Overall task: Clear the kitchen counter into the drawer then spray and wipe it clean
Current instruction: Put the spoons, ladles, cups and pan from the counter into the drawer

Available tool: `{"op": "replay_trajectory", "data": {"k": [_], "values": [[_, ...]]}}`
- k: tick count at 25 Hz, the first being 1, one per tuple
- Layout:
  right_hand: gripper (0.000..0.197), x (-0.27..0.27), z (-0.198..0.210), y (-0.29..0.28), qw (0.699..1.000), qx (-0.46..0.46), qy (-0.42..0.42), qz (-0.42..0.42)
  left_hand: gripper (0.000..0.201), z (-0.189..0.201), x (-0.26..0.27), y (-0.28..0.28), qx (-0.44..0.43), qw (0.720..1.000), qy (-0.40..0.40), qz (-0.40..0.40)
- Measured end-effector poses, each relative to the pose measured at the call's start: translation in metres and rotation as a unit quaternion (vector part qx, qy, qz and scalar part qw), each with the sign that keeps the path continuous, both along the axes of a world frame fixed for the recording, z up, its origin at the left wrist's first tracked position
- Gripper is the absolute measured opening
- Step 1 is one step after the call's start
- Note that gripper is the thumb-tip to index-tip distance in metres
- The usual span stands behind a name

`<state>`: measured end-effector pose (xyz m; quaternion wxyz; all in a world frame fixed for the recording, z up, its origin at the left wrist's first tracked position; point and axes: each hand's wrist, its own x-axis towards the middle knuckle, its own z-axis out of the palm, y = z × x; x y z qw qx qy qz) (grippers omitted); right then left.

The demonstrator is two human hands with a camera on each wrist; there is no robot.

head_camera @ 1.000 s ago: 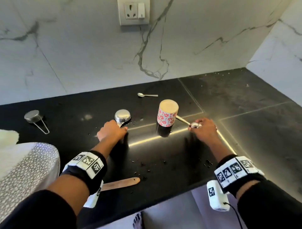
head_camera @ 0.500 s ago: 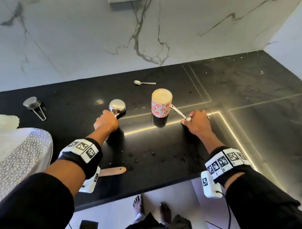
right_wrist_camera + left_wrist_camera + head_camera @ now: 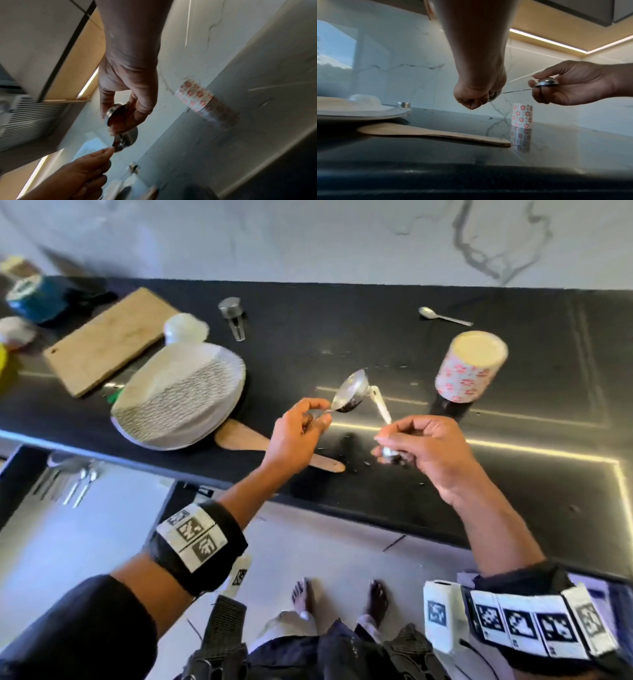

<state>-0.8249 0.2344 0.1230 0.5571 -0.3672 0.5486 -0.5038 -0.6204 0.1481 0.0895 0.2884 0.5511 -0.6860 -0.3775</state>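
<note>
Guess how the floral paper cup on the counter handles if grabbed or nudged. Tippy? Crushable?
The floral cup looks like thin paper, so probably light and easy to crush under a firm squeeze. It stands tall and narrow on the glossy black counter, so a nudge near its rim would likely tip it; a low push may slide it. Whether anything is inside is unclear.

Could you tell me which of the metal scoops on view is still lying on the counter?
The scoop with the wire handle, beside the cutting board; the left hand and right hand hold the others.
</note>
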Motion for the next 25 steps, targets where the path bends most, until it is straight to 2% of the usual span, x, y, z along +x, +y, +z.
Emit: {"op": "replay_trajectory", "data": {"k": [5,9,12,15,16,18,23,25], "values": [[0.034,0.115,0.019,-0.02,0.971,-0.001,-0.114,0.211,0.018,0.037,0.109,0.036,-0.025,0.988,0.119,0.1],[0.055,0.239,0.016,-0.025,0.925,-0.026,-0.114,0.361,0.025,0.041,0.225,0.075,-0.016,0.96,0.218,0.175],[0.059,0.339,0.003,-0.014,0.904,-0.04,-0.072,0.42,0.026,0.034,0.32,0.11,-0.024,0.943,0.217,0.251],[0.061,0.445,-0.009,-0.006,0.885,-0.041,-0.069,0.458,0.026,0.019,0.426,0.136,-0.008,0.939,0.183,0.291],[0.06,0.475,-0.013,-0.007,0.884,-0.041,-0.069,0.46,0.025,0.015,0.455,0.141,0.005,0.937,0.173,0.304],[0.051,0.524,-0.023,-0.013,0.901,-0.037,-0.052,0.43,0.025,0.009,0.498,0.142,0.038,0.935,0.163,0.313],[0.01,0.597,-0.071,-0.056,0.954,0.017,0.001,0.298,0.024,-0.021,0.565,0.106,0.139,0.934,0.118,0.306],[0.014,0.613,-0.107,-0.093,0.97,0.048,0.017,0.236,0.023,-0.034,0.584,0.085,0.177,0.93,0.105,0.304]]}}
